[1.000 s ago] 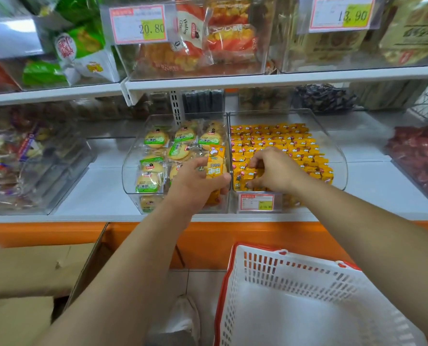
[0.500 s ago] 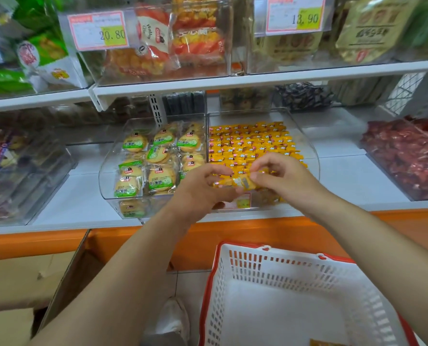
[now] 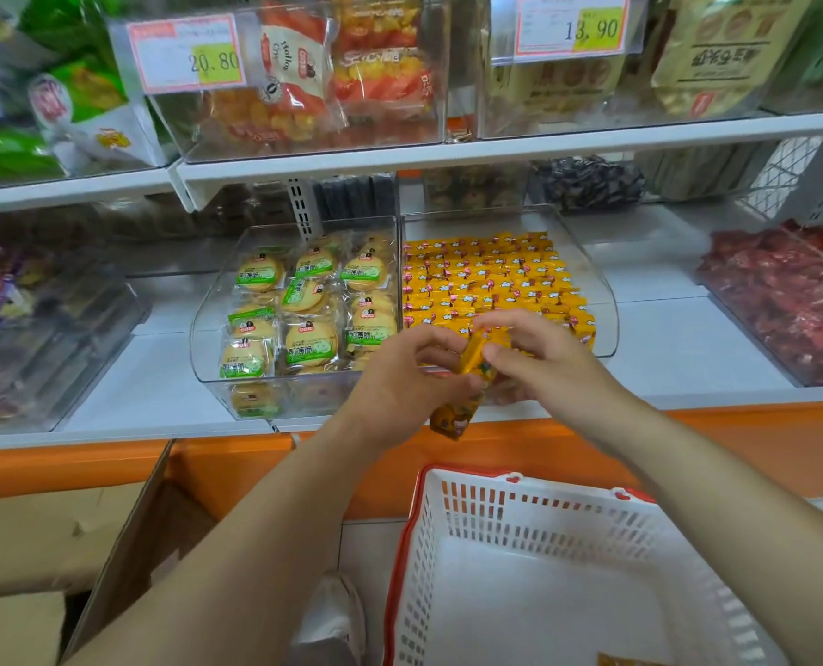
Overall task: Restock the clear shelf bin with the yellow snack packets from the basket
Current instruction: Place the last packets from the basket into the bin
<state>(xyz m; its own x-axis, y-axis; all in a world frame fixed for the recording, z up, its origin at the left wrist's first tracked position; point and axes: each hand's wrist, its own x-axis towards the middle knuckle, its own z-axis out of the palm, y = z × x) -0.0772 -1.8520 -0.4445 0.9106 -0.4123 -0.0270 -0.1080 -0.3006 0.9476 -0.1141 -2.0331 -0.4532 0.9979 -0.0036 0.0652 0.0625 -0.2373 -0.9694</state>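
The clear shelf bin (image 3: 601,290) on the white shelf holds rows of yellow snack packets (image 3: 486,276). In front of its lower edge, my left hand (image 3: 400,377) grips a small bunch of yellow packets (image 3: 467,391) that hangs down below the fingers. My right hand (image 3: 549,362) pinches the top of the same bunch. Below stands the white basket (image 3: 453,521) with a red rim; one yellow packet (image 3: 621,659) shows at its bottom edge.
A clear bin of green-labelled biscuits (image 3: 304,310) stands left of the yellow bin. A bin of red sweets (image 3: 784,290) sits to the right. An upper shelf (image 3: 448,151) carries more bins and price tags. A cardboard box (image 3: 39,545) and my shoe (image 3: 332,612) are on the floor.
Both hands have drawn back out of the bin toward me and met in front of it. The bunch of packets now hangs lower between them.
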